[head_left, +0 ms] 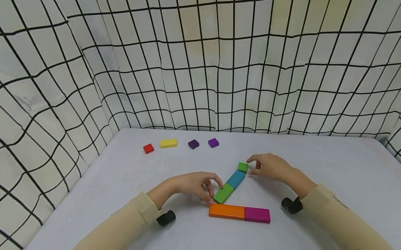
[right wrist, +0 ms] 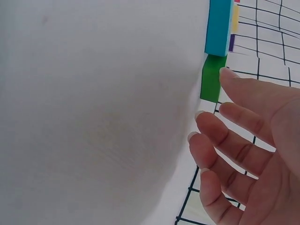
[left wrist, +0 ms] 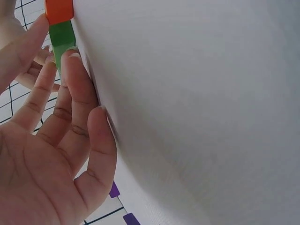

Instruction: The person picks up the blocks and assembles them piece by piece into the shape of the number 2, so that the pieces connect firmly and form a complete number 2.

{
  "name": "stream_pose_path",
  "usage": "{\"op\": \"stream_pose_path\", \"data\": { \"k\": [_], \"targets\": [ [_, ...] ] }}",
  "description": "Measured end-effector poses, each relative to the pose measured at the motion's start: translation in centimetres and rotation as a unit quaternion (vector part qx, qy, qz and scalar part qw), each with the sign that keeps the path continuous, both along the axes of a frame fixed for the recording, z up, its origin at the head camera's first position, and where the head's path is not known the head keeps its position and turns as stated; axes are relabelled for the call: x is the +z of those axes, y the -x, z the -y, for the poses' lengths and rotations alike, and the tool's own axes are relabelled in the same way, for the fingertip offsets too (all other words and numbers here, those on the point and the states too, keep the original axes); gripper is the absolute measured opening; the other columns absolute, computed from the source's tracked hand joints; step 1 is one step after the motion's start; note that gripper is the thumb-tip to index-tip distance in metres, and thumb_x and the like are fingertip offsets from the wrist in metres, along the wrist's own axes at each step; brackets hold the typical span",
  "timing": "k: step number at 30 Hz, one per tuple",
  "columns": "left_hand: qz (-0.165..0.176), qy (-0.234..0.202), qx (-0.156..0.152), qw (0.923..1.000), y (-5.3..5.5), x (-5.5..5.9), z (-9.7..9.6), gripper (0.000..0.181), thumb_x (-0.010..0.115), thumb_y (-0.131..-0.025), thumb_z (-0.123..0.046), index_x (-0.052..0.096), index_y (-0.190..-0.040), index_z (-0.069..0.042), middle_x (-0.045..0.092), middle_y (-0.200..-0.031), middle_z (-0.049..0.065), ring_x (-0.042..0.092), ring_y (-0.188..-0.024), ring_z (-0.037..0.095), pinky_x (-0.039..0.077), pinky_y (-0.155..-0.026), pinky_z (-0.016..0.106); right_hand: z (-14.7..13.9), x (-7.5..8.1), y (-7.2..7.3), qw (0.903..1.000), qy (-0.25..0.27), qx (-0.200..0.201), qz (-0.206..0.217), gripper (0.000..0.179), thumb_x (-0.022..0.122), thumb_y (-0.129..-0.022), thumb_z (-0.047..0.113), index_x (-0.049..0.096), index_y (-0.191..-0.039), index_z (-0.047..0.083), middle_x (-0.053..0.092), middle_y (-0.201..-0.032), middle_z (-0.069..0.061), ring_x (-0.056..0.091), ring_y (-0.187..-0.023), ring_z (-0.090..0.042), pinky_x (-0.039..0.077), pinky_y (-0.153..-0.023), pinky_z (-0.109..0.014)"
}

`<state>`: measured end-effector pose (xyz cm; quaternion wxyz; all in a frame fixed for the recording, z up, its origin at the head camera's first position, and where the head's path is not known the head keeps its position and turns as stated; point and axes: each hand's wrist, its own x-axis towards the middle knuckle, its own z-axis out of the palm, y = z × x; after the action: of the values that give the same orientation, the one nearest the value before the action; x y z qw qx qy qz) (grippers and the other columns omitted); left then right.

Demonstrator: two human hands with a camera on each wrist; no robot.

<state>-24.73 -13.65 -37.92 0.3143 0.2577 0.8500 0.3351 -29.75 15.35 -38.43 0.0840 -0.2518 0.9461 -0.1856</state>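
Loosely bent and pinching nothing, the left hand (head_left: 194,182) touches the long green rectangular block (head_left: 224,194), apparently steadying the slanted row; the right hand (head_left: 273,167), thumb and forefinger parted, flanks the small green block (head_left: 243,167) beyond the blue rectangular block (head_left: 236,179). The long orange bar (head_left: 227,211) bounds the near end.

Head view: from above the near side, facing far and down; widest, takes in table (head_left: 346,169), both hands, net (head_left: 229,63) beyond. Left-wrist view: close at left hand (head_left: 192,184), low, tipped sideways, looking past the fingertips; shares orange block (left wrist: 59,10) with head view. Right-wrist view: close at right hand (head_left: 273,166), also tipped, facing left and far; shares blue block (right wrist: 219,28) and small green block (right wrist: 211,79) with head view.
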Motion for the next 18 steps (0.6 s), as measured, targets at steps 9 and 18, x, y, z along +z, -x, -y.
{"op": "stream_pose_path", "data": {
  "k": [9,18],
  "targets": [
    [-0.035,-0.011,0.001,0.9993,0.2,0.5,0.6,0.042,0.078,-0.091,-0.013,0.064,-0.130,-0.015,0.067,-0.096,-0.002,0.066,-0.089,0.017,0.052,-0.084,0.032,-1.2,1.1,-1.7,0.9983,0.041,0.030,-0.028,0.038,0.075,-0.095,0.021,0.068,-0.130,0.008,0.067,-0.092,0.000,0.059,-0.083,-0.019,0.052,-0.070,-0.030],
    [-0.128,-0.034,0.057,0.9896,0.9,1.9,1.1,0.027,0.071,-0.097,-0.014,0.069,-0.123,-0.007,0.067,-0.097,-0.001,0.063,-0.089,0.019,0.053,-0.078,0.031,-1.7,1.8,-4.0,0.9944,0.097,0.041,0.009,0.038,0.074,-0.096,0.020,0.068,-0.132,0.010,0.064,-0.093,0.003,0.058,-0.083,-0.017,0.052,-0.067,-0.028]
  ]
}}
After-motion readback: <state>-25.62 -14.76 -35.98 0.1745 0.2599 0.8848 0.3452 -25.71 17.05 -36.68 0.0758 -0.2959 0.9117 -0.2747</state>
